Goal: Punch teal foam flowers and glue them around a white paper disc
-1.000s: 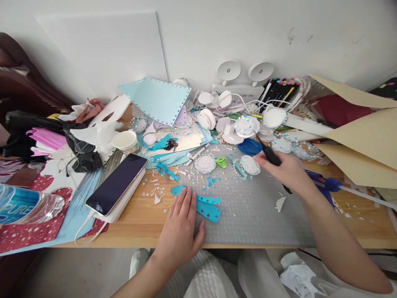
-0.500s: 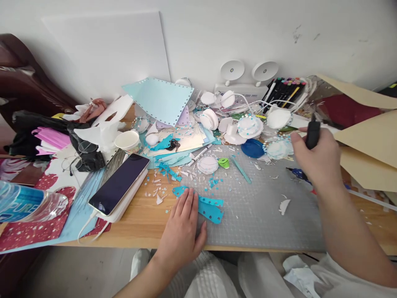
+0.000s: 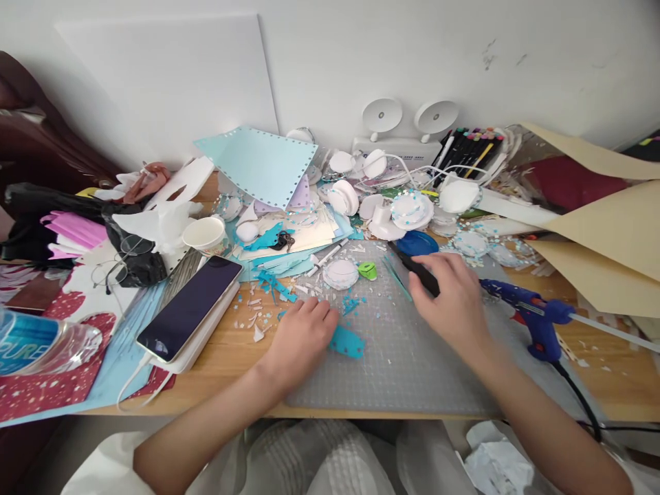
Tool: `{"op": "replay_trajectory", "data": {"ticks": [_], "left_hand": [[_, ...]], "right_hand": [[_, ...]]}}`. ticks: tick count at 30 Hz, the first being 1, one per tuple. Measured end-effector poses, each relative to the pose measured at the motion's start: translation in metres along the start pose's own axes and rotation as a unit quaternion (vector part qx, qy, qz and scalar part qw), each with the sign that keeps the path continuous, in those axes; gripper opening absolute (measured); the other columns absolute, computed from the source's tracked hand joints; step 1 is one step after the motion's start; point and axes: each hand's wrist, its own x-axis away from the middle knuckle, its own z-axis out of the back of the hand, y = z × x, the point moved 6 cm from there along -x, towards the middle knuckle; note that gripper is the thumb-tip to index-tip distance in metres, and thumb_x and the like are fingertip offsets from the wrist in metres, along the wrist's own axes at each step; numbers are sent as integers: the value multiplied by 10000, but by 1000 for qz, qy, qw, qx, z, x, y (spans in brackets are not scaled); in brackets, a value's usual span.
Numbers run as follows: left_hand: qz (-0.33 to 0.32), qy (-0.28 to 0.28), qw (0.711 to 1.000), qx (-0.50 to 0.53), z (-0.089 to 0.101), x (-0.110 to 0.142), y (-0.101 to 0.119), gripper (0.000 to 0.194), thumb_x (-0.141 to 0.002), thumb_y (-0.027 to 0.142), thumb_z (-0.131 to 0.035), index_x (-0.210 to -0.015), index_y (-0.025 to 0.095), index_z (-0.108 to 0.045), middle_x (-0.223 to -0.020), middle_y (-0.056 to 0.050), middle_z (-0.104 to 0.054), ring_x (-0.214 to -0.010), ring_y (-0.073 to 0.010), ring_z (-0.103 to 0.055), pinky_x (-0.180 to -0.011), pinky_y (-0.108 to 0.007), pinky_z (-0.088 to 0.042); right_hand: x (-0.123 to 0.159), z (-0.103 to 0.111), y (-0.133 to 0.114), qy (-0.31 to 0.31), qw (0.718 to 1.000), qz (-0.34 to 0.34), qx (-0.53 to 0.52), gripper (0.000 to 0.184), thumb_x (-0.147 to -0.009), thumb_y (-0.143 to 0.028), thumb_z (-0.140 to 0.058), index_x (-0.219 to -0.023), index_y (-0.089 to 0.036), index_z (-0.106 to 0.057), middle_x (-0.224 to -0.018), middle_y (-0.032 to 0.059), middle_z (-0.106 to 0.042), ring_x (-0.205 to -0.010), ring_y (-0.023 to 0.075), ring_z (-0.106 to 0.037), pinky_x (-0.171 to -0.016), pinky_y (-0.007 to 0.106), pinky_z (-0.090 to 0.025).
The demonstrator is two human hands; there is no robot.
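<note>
1. Left hand (image 3: 305, 335) is lying over the blue paper (image 3: 348, 342) on the mat (image 3: 392, 375), fingers bent and together; whether it is pinching, cannot tell.
2. Right hand (image 3: 449, 297) is clamping the black tool (image 3: 423, 275), forearm slanting inward, tip pointing away near the blue disc (image 3: 419, 242).
3. Glue gun (image 3: 533, 306) is lying to its right.

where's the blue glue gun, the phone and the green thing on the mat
blue glue gun (image 3: 539, 315): head view, on its body
phone (image 3: 192, 306): head view, middle of its dark screen
green thing (image 3: 368, 270): head view, on its top
</note>
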Motion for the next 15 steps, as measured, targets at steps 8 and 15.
{"op": "replay_trajectory", "data": {"ticks": [8,15], "left_hand": [[30,149,951,270,18,-11,-30,133,-942,216,-458,-939,163,-581,-807,-30,-615,-746,-146,-575,-676,-244,-440],[129,162,882,424,11,-9,-48,180,-906,244,-518,-750,157,-537,-688,3,-552,-649,-113,-503,-619,-216,-412]], "right_hand": [[14,-51,-67,-269,903,-21,-333,146,-853,-324,-541,-855,-193,-605,-775,14,-612,-672,142,-536,-592,255,-402],[23,-53,-66,-301,858,-21,-416,369,-904,-361,-467,-583,-183,-429,-554,-28,-404,-539,101,-369,-506,245,-264]]}}
